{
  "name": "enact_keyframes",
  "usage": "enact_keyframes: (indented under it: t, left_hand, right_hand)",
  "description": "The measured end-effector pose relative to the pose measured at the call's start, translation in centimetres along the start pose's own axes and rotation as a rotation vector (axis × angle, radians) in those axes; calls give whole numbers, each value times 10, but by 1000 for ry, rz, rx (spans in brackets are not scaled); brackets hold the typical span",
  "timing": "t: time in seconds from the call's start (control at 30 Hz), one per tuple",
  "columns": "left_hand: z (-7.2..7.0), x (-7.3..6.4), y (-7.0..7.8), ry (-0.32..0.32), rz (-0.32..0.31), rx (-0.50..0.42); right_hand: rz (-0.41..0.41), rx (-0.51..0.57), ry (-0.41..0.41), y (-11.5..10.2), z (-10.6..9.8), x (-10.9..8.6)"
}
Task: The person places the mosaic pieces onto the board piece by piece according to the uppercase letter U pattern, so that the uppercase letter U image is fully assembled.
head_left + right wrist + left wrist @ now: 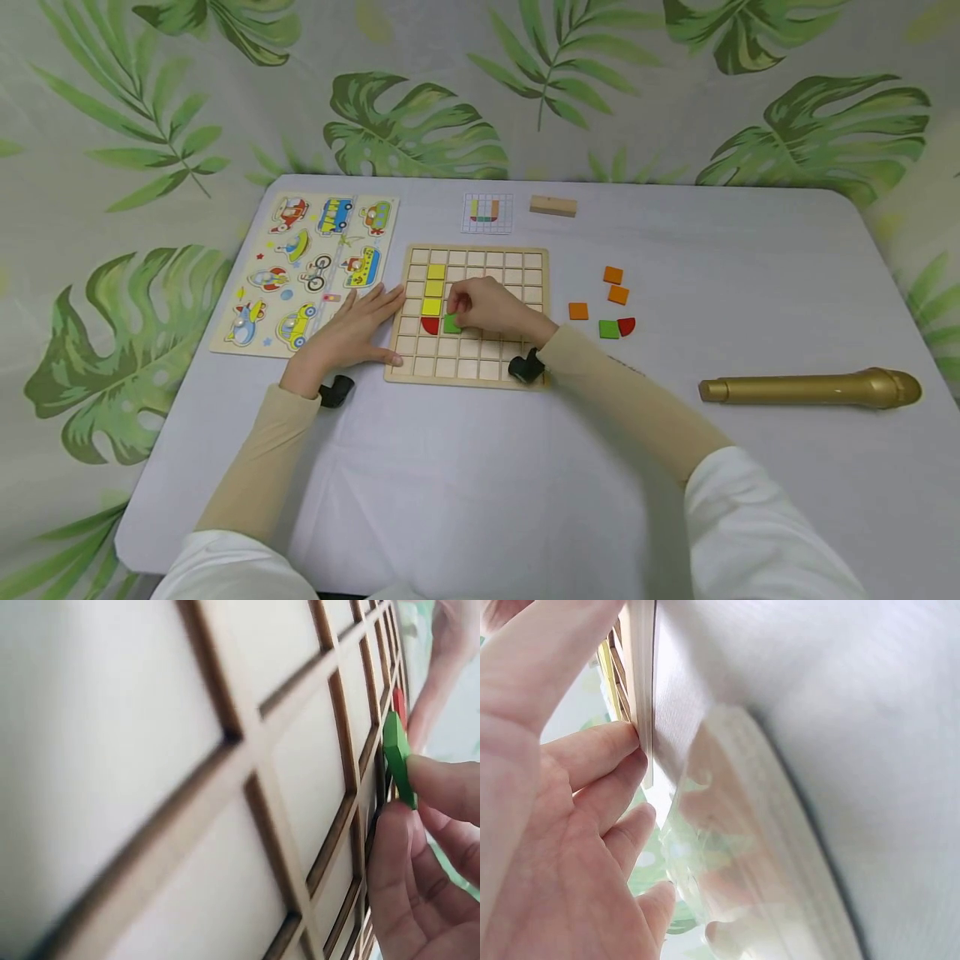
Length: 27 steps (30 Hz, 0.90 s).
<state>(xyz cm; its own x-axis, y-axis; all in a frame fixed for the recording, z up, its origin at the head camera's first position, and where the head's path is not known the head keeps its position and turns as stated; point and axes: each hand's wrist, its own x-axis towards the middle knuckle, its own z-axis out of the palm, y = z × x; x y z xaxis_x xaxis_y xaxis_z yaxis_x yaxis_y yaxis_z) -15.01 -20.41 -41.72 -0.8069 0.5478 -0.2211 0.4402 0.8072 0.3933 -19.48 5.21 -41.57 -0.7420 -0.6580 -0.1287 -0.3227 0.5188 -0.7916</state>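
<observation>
My right hand [491,307]: thumb and fingers closed in pinch on green tile [452,324]. Tile tilted, over grid of wooden board [468,369], just right of red quarter-round piece [430,326]. Yellow tiles [433,288] stand in column above red piece. My left hand [356,329]: fingers extended, spread, touching board's left edge, gripping nothing.

L hand [358,327] spread w/ thumb [386,357] out; R hand [486,305] pinching.
</observation>
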Motion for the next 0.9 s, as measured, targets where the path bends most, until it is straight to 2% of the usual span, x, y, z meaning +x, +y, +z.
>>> enact_keyframes:
  t: [0.2, 0.3, 0.4, 0.63, 0.9]
  left_hand:
    - [1, 0, -1, 3, -1, -7]
    - [1, 0, -1, 2, -2, -8]
    - [0, -1, 0, 1, -3, -15]
    - [1, -1, 0, 6, 6, -16]
    - [1, -1, 0, 3, 14, -11]
  right_hand:
    - [-49, -155, 17, -5, 7, 0]
    - [-67, -182, 23, -6, 8, 0]
    - [-57, -134, 19, -5, 6, -3]
    - [-2, 75, 6, 9, -10, -12]
    - [30, 137, 13, 29, -45, -36]
